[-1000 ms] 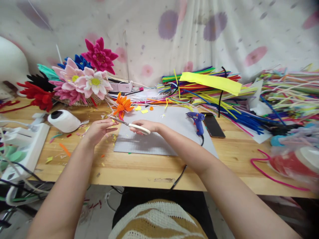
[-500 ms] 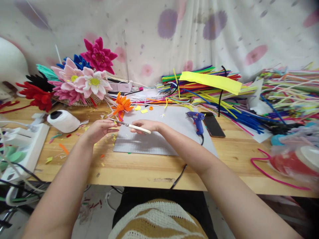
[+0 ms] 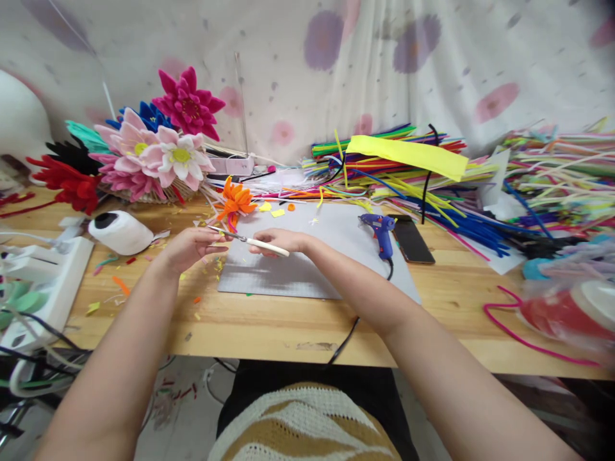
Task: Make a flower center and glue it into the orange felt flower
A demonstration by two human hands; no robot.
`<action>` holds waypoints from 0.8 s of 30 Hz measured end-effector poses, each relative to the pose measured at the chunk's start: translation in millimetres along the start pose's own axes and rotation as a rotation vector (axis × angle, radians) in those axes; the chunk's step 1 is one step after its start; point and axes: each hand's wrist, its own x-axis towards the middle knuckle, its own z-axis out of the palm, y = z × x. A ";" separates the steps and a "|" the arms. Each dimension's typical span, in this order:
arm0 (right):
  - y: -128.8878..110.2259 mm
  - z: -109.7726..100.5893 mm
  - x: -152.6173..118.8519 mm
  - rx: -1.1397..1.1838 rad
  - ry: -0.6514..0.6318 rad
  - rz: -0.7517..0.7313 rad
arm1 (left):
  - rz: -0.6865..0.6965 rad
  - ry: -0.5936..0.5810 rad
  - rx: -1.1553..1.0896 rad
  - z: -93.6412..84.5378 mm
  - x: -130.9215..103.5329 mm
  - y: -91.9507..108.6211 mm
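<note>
Head view shows the right hand [image 3: 281, 241] closed around the white handles of the scissors [image 3: 250, 241], blades pointing left toward the left hand [image 3: 189, 247], whose fingers pinch something too small to make out, seemingly held up to the blade tips for trimming. Both hands hover at the left edge of the grey mat [image 3: 317, 256], over scrap-littered table [image 3: 269, 323]. Open room lies near and right on the mat; the orange flower [image 3: 235, 201] crowds the far side, the glue gun [image 3: 380, 229] stands well apart.
</note>
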 end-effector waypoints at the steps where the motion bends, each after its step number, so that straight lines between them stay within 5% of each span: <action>1: 1.0 -0.1 0.0 0.009 0.007 -0.001 | 0.001 0.000 0.000 0.2 0.2 0.3; 8: 4.1 1.8 -0.2 0.065 0.075 0.032 | 0.026 -0.004 -0.007 0.3 1.0 0.4; 17: -6.4 -5.6 -9.9 0.085 -0.110 -0.014 | -0.010 -0.080 0.040 -3.6 2.2 2.6; 24: -2.6 -5.4 -8.2 0.013 -0.043 -0.069 | -0.035 -0.143 -0.074 -8.3 6.7 2.0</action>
